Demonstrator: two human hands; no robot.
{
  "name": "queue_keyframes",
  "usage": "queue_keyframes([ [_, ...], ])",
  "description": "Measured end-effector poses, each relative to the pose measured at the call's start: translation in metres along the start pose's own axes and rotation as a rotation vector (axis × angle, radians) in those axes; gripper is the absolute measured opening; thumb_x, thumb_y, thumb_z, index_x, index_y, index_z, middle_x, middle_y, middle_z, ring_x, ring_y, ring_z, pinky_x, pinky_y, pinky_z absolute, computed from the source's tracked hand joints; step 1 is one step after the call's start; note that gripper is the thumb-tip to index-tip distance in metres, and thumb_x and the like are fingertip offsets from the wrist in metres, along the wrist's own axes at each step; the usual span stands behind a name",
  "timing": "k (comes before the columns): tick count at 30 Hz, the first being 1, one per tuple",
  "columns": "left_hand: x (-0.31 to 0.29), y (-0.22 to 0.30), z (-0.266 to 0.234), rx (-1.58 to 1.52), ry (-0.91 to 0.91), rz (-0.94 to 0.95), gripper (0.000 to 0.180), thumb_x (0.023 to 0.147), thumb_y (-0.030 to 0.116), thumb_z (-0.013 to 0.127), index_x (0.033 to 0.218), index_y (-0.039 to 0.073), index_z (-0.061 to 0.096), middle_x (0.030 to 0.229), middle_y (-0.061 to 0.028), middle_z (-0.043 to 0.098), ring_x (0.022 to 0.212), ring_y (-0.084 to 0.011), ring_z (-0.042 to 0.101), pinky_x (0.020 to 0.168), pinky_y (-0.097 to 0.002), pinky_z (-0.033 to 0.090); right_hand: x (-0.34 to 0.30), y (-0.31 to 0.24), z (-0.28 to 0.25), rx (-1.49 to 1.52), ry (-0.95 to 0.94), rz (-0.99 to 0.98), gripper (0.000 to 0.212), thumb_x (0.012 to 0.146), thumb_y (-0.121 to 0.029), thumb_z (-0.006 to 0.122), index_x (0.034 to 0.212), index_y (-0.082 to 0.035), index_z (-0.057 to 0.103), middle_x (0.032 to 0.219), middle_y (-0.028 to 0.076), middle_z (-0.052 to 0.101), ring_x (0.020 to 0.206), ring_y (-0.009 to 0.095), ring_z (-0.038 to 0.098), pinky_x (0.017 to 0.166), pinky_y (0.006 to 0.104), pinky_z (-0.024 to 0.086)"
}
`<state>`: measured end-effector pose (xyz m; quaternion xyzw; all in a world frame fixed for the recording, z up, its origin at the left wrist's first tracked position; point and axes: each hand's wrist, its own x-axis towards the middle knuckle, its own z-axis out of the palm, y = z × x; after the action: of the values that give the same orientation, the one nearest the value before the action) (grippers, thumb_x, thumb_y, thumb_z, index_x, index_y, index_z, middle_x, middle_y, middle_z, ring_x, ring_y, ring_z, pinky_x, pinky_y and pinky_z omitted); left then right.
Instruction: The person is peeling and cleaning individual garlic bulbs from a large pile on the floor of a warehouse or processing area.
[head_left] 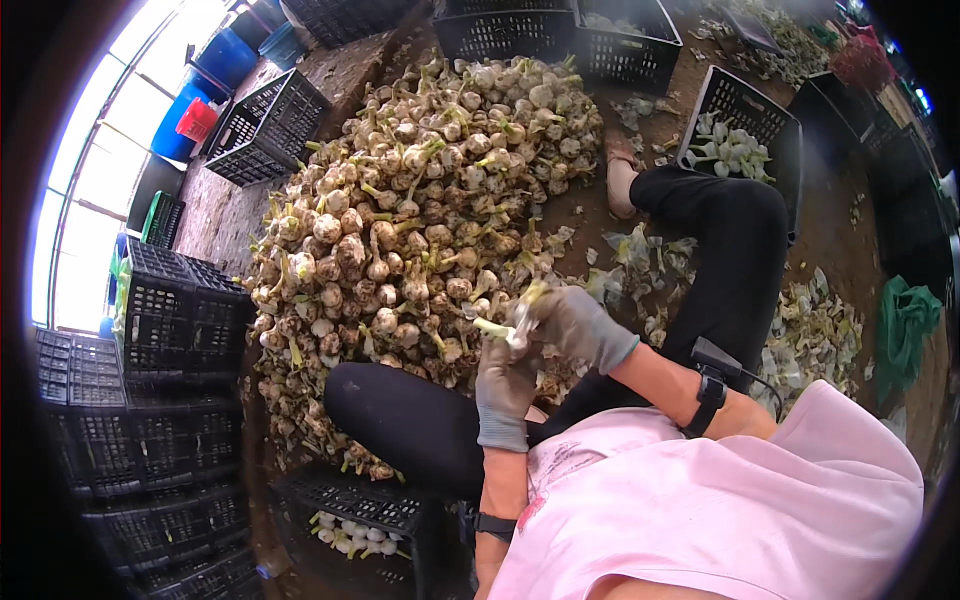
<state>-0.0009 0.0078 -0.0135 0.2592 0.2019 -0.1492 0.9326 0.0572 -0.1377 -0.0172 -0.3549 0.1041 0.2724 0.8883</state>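
Left hand, right hand seemingly round one garlic bulb, at the edge of the heap, between wide-apart knees.

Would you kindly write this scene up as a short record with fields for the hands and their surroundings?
Left hand: gloved, holding a pale garlic bulb
Right hand: gloved, fingers at the same bulb; exact grip unclear
In front: large garlic heap, many skins brownish
Upper right: black crate with white bulbs
Left side: stacked black crates
Ground, right: loose husks
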Motion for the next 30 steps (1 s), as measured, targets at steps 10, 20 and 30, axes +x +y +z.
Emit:
queue_keyframes([
  [10, 0.000, 0.014, -0.009, -0.286, -0.014, 0.005, 0.030, 0.091, 0.030, 0.058, 0.108, 0.006, 0.059, 0.100, -0.0134, 0.063, 0.089, -0.0254, 0.061, 0.064, -0.0370, 0.051, 0.020, -0.020, -0.041, -1.367, 0.209, 0.074, 0.021, 0.081, -0.011, 0.059, 0.099, -0.003, 0.066, 0.094, 0.013, 0.067, 0.077, 0.027, 0.066, 0.069, 0.0413, 0.054],
  [20, -0.014, 0.025, -0.010, -0.041, -0.024, 0.194, 0.036, 0.091, 0.007, 0.049, 0.127, 0.004, 0.048, 0.113, -0.0126, 0.059, 0.102, -0.0256, 0.060, 0.085, -0.0450, 0.053, 0.005, -0.016, -0.008, -1.389, 0.036, -0.072, 0.031, 0.082, -0.024, 0.069, 0.106, -0.006, 0.067, 0.102, 0.014, 0.068, 0.093, 0.021, 0.063, 0.077, 0.0329, 0.049],
  [30, -0.023, 0.022, 0.025, 0.642, 0.032, 0.368, 0.052, 0.075, -0.002, 0.071, 0.122, 0.001, 0.048, 0.114, -0.0071, 0.053, 0.101, -0.0156, 0.056, 0.084, -0.0272, 0.052, -0.016, -0.029, 0.039, -0.517, -0.019, 0.137, 0.034, 0.082, -0.025, 0.074, 0.105, -0.002, 0.065, 0.086, 0.000, 0.064, 0.076, 0.007, 0.055, 0.066, 0.0229, 0.044],
])
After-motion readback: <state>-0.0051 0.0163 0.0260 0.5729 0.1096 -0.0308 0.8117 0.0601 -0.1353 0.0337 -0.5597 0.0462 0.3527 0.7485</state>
